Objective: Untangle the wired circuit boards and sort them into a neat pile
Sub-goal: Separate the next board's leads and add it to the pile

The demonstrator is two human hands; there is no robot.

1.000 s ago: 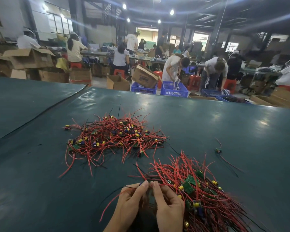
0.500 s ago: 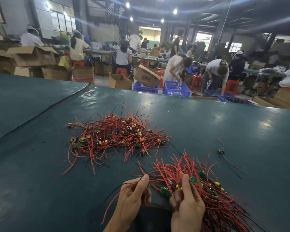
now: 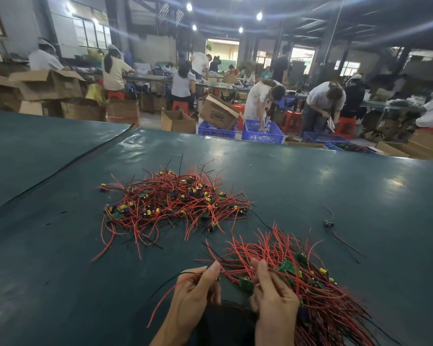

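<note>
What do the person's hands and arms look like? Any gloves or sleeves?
No gloves. The left hand and right hand are bare, with no rings or watch showing. The forearms are bare too, and no sleeve shows anywhere in view.

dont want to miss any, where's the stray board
Head view: the stray board lies alone on the table, right of the far pile, beyond the near pile.

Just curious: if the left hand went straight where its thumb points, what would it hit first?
Likely stray red wires of the near pile, just beyond the left hand; depth is uncertain.
</note>
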